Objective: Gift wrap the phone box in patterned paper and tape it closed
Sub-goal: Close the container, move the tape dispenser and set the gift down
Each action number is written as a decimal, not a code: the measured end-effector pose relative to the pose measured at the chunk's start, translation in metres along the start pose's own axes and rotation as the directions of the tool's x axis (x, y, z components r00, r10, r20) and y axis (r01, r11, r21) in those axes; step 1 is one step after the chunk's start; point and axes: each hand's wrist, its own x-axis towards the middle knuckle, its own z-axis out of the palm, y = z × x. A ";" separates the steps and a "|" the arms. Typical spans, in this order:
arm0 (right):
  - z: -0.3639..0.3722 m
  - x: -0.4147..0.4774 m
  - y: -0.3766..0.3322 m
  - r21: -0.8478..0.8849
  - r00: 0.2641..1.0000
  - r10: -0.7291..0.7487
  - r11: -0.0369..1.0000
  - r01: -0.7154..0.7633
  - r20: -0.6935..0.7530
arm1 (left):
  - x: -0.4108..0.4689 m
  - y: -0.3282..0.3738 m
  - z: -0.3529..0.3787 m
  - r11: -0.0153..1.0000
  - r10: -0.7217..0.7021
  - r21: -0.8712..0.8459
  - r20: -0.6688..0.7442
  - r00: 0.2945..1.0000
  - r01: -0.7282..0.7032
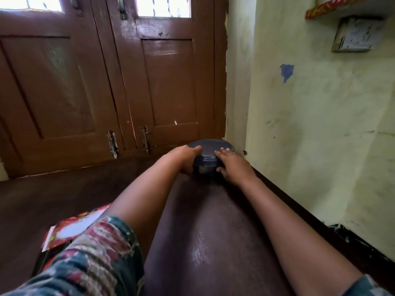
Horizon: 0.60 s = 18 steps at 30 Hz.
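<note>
A round dark grey lidded container (208,149) sits on the dark floor in the corner by the door and wall. My left hand (185,159) grips its left side, thumb over the lid's rim. On its right side my right hand (232,165) holds it, fingers lying on the lid and thumb against the wall of the container. Red patterned paper with a white underside (73,226) lies on the floor at the lower left, partly hidden behind my left sleeve. No phone box is visible.
A brown wooden double door (106,82) with low bolts stands straight ahead. A pale yellow-green wall (320,124) runs along the right, with a dark skirting strip at its foot. A small shelf (350,9) hangs high on the right.
</note>
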 end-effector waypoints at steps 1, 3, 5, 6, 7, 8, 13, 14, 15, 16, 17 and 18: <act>-0.002 0.000 0.000 0.006 0.999 0.008 1.000 -0.008 0.039 | 0.000 0.000 -0.001 0.999 -0.011 -0.034 0.033 0.999 0.012; -0.011 -0.001 -0.002 0.056 0.986 0.020 0.998 -0.029 0.166 | -0.003 0.001 -0.006 0.990 -0.039 -0.128 0.101 0.994 0.052; -0.022 -0.005 -0.005 0.153 0.969 0.028 0.986 -0.067 0.247 | -0.011 0.000 -0.014 0.976 -0.077 -0.195 0.112 0.991 0.098; -0.026 -0.008 -0.007 0.198 0.969 0.032 0.977 -0.082 0.244 | -0.015 -0.001 -0.017 0.967 -0.094 -0.227 0.095 0.991 0.113; -0.031 -0.012 -0.011 0.233 0.975 0.031 0.969 -0.083 0.221 | -0.023 -0.002 -0.022 0.958 -0.111 -0.259 0.070 0.991 0.126; -0.035 -0.016 -0.015 0.259 0.980 0.026 0.963 -0.078 0.199 | -0.032 -0.003 -0.027 0.949 -0.121 -0.286 0.051 0.991 0.131; -0.056 -0.058 -0.058 0.411 0.990 -0.059 0.912 0.002 0.124 | -0.112 -0.008 -0.048 0.922 -0.126 -0.372 -0.018 0.992 0.111; -0.061 -0.071 -0.071 0.452 0.992 -0.084 0.891 0.032 0.095 | -0.138 -0.012 -0.050 0.917 -0.136 -0.383 -0.032 0.990 0.114; -0.066 -0.083 -0.081 0.488 0.993 -0.100 0.871 0.060 0.056 | -0.160 -0.015 -0.052 0.912 -0.146 -0.394 -0.049 0.988 0.115; -0.070 -0.095 -0.091 0.521 0.993 -0.115 0.849 0.086 0.024 | -0.182 -0.019 -0.053 0.905 -0.158 -0.408 -0.068 0.985 0.116; -0.074 -0.111 -0.107 0.549 0.990 -0.137 0.827 0.118 -0.007 | -0.211 -0.025 -0.052 0.897 -0.180 -0.423 -0.084 0.980 0.129; -0.078 -0.123 -0.118 0.567 0.987 -0.157 0.811 0.145 -0.028 | -0.233 -0.028 -0.052 0.885 -0.196 -0.445 -0.091 0.976 0.136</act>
